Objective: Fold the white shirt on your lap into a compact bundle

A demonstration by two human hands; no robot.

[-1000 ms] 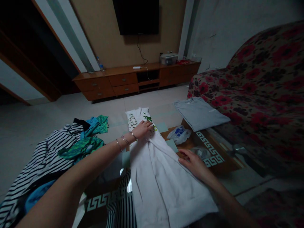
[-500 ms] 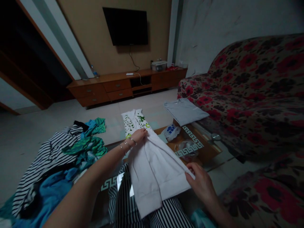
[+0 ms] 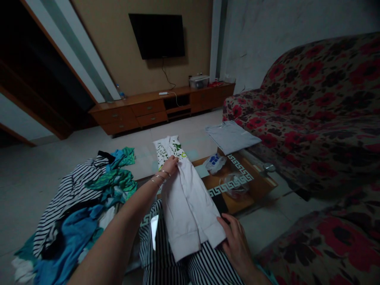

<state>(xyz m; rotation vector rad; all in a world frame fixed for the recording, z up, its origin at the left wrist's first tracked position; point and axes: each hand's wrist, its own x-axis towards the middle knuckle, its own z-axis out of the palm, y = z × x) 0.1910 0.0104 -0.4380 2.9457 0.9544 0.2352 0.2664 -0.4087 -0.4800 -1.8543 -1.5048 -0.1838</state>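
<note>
A white long-sleeved shirt (image 3: 187,206) with green splatter print at its far end lies in a long narrow fold on the glass table (image 3: 204,171) and over the near edge. My left hand (image 3: 170,164), with bangles at the wrist, is closed on the shirt's upper middle. At the near right corner of the shirt, my right hand (image 3: 236,239) touches the edge with thumb and fingers apart. Black-and-white striped trousers (image 3: 151,253) on my legs show beneath the shirt's hem.
A heap of striped, blue and green clothes (image 3: 80,209) lies left. At the table's far right is a folded grey shirt (image 3: 233,136). Plastic bags (image 3: 215,163) show near the table's middle. A flowered sofa (image 3: 297,107) stands right, a low wooden cabinet (image 3: 151,111) behind.
My right hand has moved left and down, bringing the shirt's right side inward, so the shirt is narrower. Its fingers have loosened from the corner. My left hand has shifted slightly left.
</note>
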